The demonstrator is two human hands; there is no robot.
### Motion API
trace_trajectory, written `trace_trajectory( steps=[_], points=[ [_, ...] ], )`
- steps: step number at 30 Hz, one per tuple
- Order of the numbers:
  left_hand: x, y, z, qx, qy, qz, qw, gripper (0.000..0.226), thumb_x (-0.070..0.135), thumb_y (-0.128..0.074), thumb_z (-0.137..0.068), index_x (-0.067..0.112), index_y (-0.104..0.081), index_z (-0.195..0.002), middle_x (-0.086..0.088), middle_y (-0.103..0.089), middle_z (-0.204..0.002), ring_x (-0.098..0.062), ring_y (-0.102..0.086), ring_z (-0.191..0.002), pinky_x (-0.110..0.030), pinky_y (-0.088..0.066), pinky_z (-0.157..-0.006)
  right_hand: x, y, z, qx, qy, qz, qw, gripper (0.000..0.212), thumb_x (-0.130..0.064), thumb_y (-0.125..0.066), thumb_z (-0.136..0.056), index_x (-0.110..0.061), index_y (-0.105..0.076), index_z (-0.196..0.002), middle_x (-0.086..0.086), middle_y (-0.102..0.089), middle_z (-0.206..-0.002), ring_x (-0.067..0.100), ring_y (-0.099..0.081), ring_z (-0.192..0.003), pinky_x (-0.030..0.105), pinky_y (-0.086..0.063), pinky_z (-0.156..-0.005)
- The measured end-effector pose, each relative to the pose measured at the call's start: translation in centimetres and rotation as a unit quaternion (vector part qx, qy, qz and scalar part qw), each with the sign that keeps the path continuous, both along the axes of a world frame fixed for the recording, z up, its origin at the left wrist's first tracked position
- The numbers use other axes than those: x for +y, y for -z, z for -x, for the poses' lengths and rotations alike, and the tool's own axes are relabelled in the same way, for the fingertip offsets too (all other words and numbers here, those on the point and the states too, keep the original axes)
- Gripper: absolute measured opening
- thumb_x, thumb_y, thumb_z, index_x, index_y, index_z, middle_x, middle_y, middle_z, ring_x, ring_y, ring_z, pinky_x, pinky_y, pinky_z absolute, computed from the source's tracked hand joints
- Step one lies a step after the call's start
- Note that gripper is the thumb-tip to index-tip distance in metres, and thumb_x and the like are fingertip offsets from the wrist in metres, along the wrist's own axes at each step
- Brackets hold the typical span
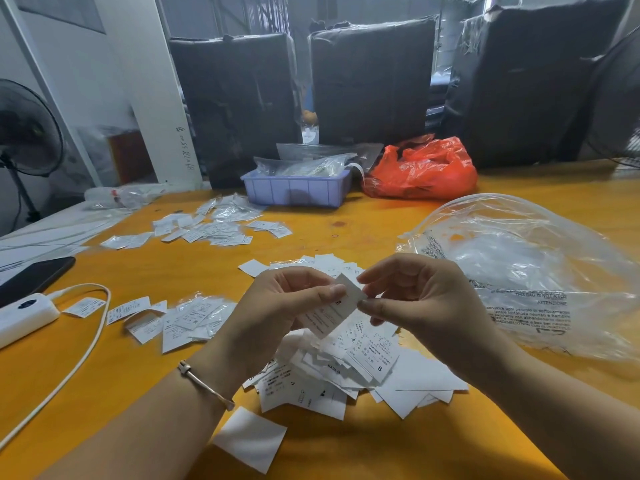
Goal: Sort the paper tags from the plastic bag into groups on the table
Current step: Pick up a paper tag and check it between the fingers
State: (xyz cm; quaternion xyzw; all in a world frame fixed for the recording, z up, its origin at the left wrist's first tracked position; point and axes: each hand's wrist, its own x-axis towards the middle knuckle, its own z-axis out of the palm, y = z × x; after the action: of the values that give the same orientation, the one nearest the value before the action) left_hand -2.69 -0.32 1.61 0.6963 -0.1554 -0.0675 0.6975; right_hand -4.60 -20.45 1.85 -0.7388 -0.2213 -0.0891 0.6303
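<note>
While both hands pinch one paper tag (330, 311) above the unsorted heap (349, 368), sorting looks partly done.

Left of the heap, two groups (180, 320) (214, 226) lie on the desk (363, 233); left hand (277, 306) and right hand (415, 299) each hold the tag in a clamped grip; right of the heap, the plastic bag (526, 271) crowds the desk, leaving open room beyond the heap.

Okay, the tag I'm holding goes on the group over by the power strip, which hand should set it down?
Probably the left. The left hand already grips most of the tag, and that group of tags lies on its side. The right hand only pinches the tag's edge and would have to cross over.
</note>
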Motion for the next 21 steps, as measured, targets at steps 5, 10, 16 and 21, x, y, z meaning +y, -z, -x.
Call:
trace_trajectory(
  steps=[5, 10, 16, 21],
  points=[
    [0.2, -0.1, -0.2, -0.018, 0.006, 0.004, 1.000, 0.016, 0.028, -0.073, -0.077, 0.017, -0.079, -0.087, -0.010, -0.076, -0.093, -0.019, -0.072, -0.090, -0.024, -0.056, -0.073, -0.2, -0.3, -0.2, 0.026, 0.000, -0.023, 0.999, 0.015, 0.002, -0.075, -0.076, -0.006, -0.070, -0.088, 0.011, -0.072, -0.075, 0.018, -0.065, -0.060, 0.035, -0.054, -0.060],
    [0.8, -0.5, -0.2, -0.049, 0.019, -0.046, 0.998, 0.013, 0.022, -0.076, -0.077, 0.023, -0.078, -0.089, -0.006, -0.077, -0.092, -0.018, -0.072, -0.088, -0.026, -0.057, -0.072, -0.3, 0.0, -0.1, 0.049, -0.020, -0.003, 0.999, 0.017, -0.003, -0.076, -0.076, -0.008, -0.069, -0.090, 0.010, -0.073, -0.077, 0.017, -0.066, -0.059, 0.019, -0.047, -0.051],
    [5.9, -2.9, -1.9, -0.022, -0.118, -0.033, 0.992, 0.011, 0.016, -0.073, -0.073, 0.013, -0.076, -0.084, -0.006, -0.076, -0.083, -0.015, -0.073, -0.077, -0.022, -0.057, -0.061, -0.8, -0.3, -0.6, 0.072, -0.006, 0.015, 0.997, 0.022, -0.022, -0.074, -0.073, -0.013, -0.072, -0.094, 0.007, -0.075, -0.090, 0.025, -0.071, -0.069, 0.029, -0.048, -0.056],
    [10.8, -2.5, -3.7, 0.034, -0.256, -0.076, 0.963, 0.005, 0.005, -0.069, -0.087, 0.008, -0.072, -0.090, -0.005, -0.078, -0.081, -0.015, -0.075, -0.073, -0.021, -0.057, -0.055, -0.7, 0.1, -0.7, 0.086, -0.002, 0.052, 0.995, 0.018, -0.022, -0.072, -0.075, -0.016, -0.073, -0.092, 0.005, -0.074, -0.090, 0.024, -0.071, -0.070, 0.033, -0.049, -0.060]
  ],
)
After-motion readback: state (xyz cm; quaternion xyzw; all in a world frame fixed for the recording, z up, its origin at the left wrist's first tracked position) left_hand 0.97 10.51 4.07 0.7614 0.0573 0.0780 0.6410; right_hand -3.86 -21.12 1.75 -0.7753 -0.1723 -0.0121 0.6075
